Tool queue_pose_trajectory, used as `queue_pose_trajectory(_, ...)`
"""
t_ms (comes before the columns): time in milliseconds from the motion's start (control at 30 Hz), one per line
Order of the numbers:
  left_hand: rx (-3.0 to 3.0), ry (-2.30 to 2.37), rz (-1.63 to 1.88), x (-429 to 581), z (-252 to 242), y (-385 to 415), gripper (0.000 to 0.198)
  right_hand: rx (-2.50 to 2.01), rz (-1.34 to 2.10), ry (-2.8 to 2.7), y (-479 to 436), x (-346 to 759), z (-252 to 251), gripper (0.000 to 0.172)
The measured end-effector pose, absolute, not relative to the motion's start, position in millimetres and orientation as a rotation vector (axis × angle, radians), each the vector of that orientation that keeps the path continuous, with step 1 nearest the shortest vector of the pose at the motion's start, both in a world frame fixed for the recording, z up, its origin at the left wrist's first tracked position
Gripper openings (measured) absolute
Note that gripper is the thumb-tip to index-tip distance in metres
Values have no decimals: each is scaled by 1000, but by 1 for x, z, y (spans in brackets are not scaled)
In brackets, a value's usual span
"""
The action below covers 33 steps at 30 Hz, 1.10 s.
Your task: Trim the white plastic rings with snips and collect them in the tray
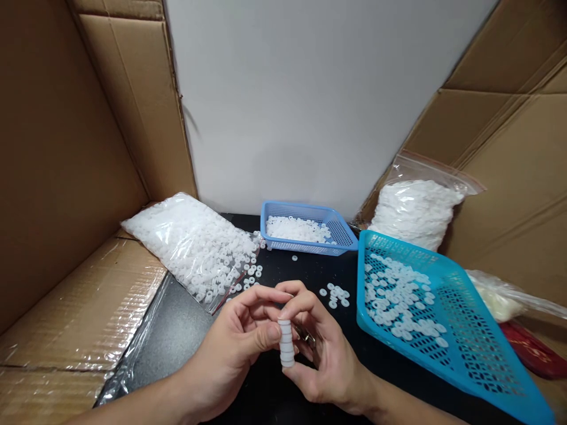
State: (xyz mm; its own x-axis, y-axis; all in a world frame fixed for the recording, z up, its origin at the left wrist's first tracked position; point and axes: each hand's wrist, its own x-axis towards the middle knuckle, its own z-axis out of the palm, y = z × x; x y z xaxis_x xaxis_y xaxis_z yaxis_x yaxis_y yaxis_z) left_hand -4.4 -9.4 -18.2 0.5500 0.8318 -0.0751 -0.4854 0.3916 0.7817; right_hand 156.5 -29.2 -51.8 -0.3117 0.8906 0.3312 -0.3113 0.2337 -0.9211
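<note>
A short upright stack of white plastic rings [287, 345] is held between my two hands, above the black table. My left hand [239, 342] is closed, its thumb pressed against the side of the stack. Around the stack's ends curls my right hand [325, 351], thumb under the bottom and a fingertip at the top. A small shiny metal piece [305, 336] shows behind the stack near the right fingers; its kind is hidden. Just beyond my hands, a small group of loose white rings [337, 294] lies on the table.
A clear bag of white rings [186, 248] spills open at left. The small blue basket [305, 245] stands at the back, and a larger turquoise basket [469, 283] at right, both with rings inside. Behind it leans a filled zip bag [416, 209]. Cardboard walls [128, 106] flank the table.
</note>
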Motion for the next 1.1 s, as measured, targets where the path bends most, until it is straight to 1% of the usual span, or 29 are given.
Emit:
queue_pose_trajectory(167,797,524,854,-4,-15,-9,39,-675,1261,-1452,-28,156,-54,48)
queue_pose_trajectory(300,870,573,866,-6,-14,-8,29,-742,1136,-1543,-26,156,-53,46)
queue_pose_trajectory(367,907,572,838,-8,-15,-7,31,-750,1095,-1555,-24,158,-52,45)
queue_pose_trajectory(433,916,548,806,-10,-15,-5,38,-743,1114,-1540,-23,159,-51,44)
queue_pose_trajectory(567,841,481,769,-14,-12,-3,39,-705,1221,-1477,-22,159,-51,44)
queue_pose_trajectory(767,776,422,728,-14,-10,-2,50,-637,1293,-1422,-22,160,-49,41)
queue_pose_trajectory(1100,767,469,807,-9,-20,-3,42,-626,1283,-1430,-23,158,-56,47)
